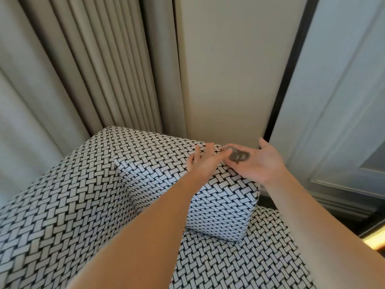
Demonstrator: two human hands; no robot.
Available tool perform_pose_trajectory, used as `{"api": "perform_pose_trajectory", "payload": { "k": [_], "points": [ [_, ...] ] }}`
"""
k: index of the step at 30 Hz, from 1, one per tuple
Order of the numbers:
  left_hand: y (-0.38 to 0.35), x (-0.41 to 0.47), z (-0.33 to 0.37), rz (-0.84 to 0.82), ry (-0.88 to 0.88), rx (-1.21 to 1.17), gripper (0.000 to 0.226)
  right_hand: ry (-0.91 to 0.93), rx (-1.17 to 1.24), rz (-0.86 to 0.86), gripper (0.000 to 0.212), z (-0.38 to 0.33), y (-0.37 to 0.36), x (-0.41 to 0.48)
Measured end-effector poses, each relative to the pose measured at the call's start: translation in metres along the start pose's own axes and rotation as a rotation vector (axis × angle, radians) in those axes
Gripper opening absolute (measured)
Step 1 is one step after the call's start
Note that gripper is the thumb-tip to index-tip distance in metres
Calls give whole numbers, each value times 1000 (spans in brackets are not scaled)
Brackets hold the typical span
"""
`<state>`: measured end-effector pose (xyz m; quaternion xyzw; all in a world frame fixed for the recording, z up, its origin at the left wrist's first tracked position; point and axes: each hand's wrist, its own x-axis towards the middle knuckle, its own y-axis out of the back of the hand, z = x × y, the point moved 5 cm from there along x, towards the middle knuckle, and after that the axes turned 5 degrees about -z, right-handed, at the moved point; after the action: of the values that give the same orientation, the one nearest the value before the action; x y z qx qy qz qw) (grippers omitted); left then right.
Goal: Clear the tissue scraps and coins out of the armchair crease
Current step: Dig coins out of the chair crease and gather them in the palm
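Several silver coins (238, 156) lie in a small pile on the upturned palm of my right hand (258, 165), which is held flat above the back right corner of the armchair (83, 195). My left hand (205, 161) reaches across from the left with its fingers spread, and one fingertip touches the top of the coin pile. The armchair is covered in a black-and-white woven pattern. Its crease (133, 203) between the side and the back cushion shows nothing in it. No tissue scraps are in view.
Beige pleated curtains (93, 69) hang behind the chair on the left. A cream wall panel (233, 69) and a dark-framed grey door (333, 101) stand behind and to the right. The seat cushion (239, 263) lies below my arms.
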<state>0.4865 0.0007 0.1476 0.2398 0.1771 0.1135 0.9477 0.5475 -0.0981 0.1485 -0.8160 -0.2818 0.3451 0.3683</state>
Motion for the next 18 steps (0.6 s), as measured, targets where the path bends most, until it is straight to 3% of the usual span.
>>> {"api": "perform_pose_trajectory", "payload": {
  "k": [5, 9, 18],
  "points": [
    [-4, 13, -11, -79, 0, 224, 103, -42, -37, -36, 91, -3, -8, -1],
    [-5, 12, -5, -125, -49, 303, 92, -41, -114, -42, 96, -4, -16, -3],
    [-6, 20, -11, -110, -59, 547, 83, 146, -344, 209, 88, 4, -7, 9]
  ]
}}
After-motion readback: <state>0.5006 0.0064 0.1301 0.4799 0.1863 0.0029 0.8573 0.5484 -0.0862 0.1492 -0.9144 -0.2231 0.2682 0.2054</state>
